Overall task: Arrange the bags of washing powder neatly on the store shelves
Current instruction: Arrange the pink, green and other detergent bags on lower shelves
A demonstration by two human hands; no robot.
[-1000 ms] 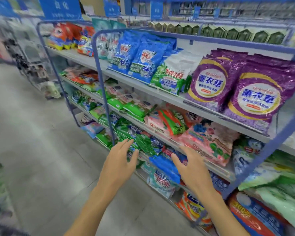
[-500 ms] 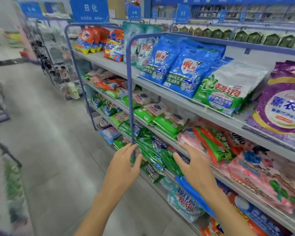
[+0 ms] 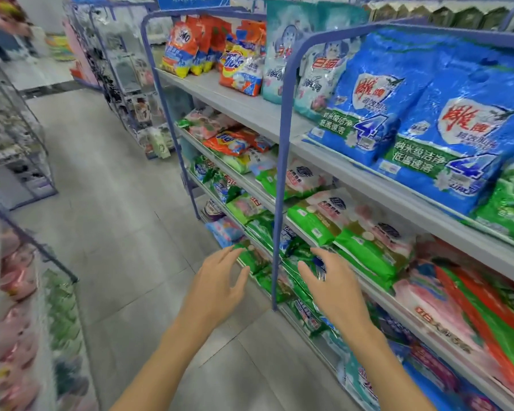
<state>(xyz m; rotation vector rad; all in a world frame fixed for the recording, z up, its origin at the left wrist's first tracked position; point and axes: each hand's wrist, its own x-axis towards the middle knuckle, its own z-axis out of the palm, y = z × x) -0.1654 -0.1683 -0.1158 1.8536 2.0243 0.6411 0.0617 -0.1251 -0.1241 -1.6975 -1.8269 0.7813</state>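
Shelf (image 3: 377, 296) bags (image 3: 257, 259) beyond left hand (image 3: 217, 281), right hand (image 3: 336, 287)

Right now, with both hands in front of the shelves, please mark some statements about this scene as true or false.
1. The left hand and right hand are open and hold nothing. True.
2. The big blue bags lie on the lowest shelf. False: they are on the top shelf.
3. A blue shelf post shows between the two hands. True.
4. The bags nearest the hands are purple. False: they are green bags.
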